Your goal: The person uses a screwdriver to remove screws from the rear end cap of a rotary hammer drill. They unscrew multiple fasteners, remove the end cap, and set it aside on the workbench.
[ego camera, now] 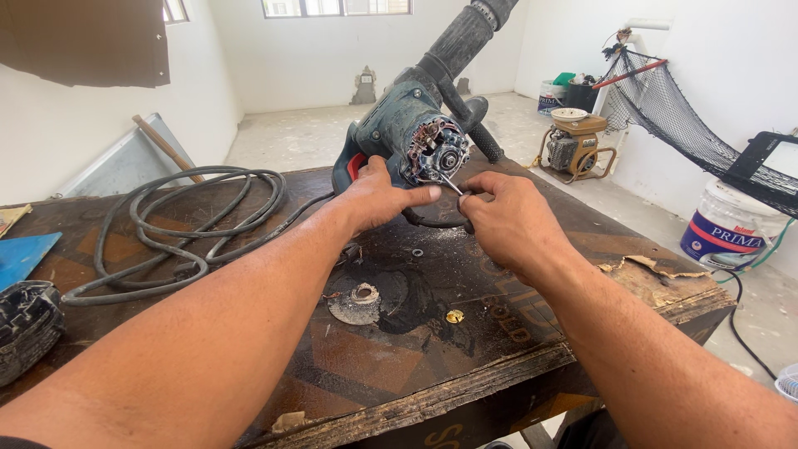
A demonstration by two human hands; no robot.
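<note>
A blue-grey demolition hammer stands tilted on the dark plywood worktable, its rear cover off and the motor end with copper windings exposed. My left hand grips the tool's body just below the open end, thumb stretched toward the right. My right hand pinches a thin metal tool whose tip reaches into the motor end. A black cable loop passes under both hands.
A coiled black power cord lies at the left. A round metal cap, a small washer and a brass piece lie near the front. A yellow engine machine, buckets and black netting stand at the right.
</note>
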